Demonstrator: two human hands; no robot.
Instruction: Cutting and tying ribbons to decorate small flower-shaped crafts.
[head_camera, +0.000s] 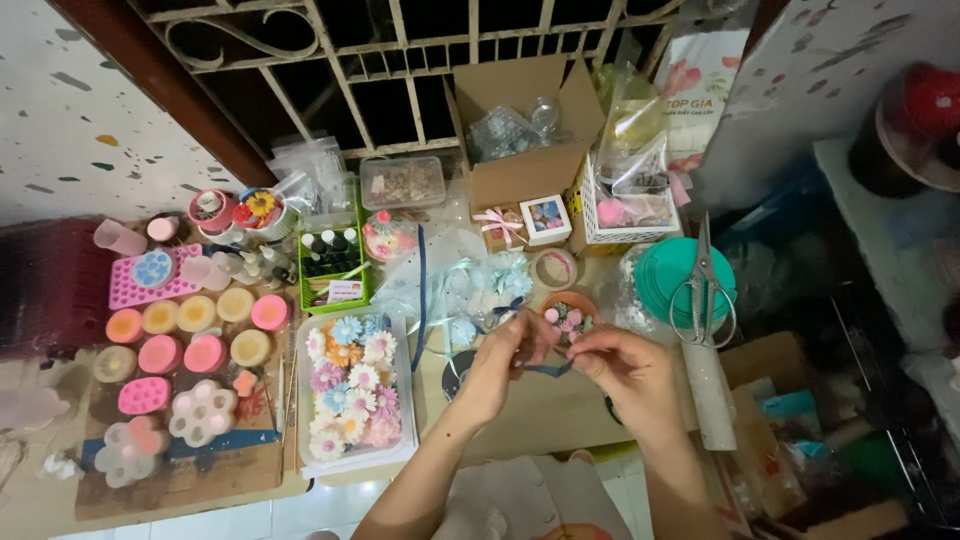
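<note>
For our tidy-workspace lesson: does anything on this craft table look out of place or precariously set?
The scissors lie on a stack of teal discs at the table's right edge, blades pointing away. Otherwise nothing looks spilled or damaged; both hands, left hand and right hand, pinch a dark blue ribbon.

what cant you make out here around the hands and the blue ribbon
Head view only:
- Ribbon ends: pinched inside the left hand and right hand, fingers cover them.
- Small pot of flowers: near side hidden by the hands.
- Scissors tips: blurred, too thin.
- Open cardboard box contents: too small.
</note>
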